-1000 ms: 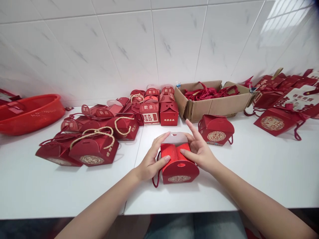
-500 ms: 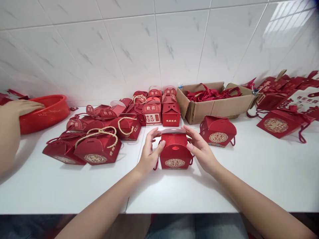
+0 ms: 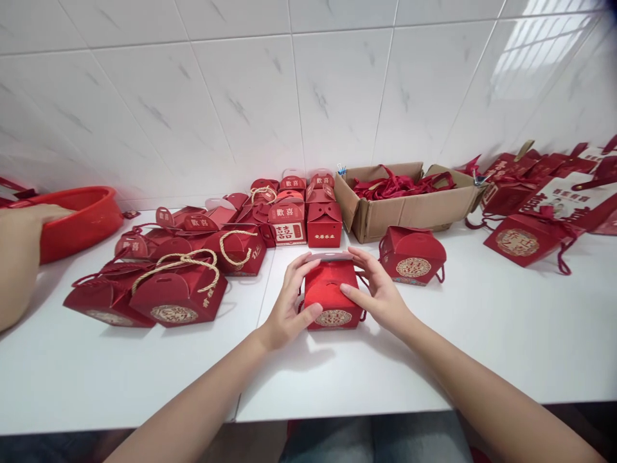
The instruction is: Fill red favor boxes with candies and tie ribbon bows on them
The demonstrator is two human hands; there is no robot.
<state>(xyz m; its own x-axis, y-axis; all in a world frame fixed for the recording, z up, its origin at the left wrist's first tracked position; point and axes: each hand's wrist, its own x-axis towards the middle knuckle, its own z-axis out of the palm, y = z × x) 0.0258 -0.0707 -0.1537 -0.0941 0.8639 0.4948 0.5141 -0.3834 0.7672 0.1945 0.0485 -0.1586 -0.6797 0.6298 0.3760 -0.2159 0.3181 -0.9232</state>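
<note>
A small red gift box (image 3: 330, 301) with a round gold emblem on its front stands upright on the table before me. Against its left side rests my left hand (image 3: 288, 307), thumb at the lower front and fingers around the back left edge. My right hand (image 3: 380, 290) holds the opposite side, its thumb pressing the front flap near the slot and its fingers over the back right edge. Dark red cord loops stick out at both sides, partly covered by my hands. Just right of my right hand sits a similar red box (image 3: 413, 256).
Several red boxes (image 3: 178, 292), some with tan cord, stand left and behind. A cardboard box (image 3: 414, 215) holds red ribbons. More red boxes and bags (image 3: 525, 241) are at the right. At far left another person's arm (image 3: 19, 263) reaches into a red basin (image 3: 80, 225).
My right thumb has moved from the box's side onto its front flap, and my left thumb has slid lower. The front flap sits a little differently. The view has shifted slightly.
</note>
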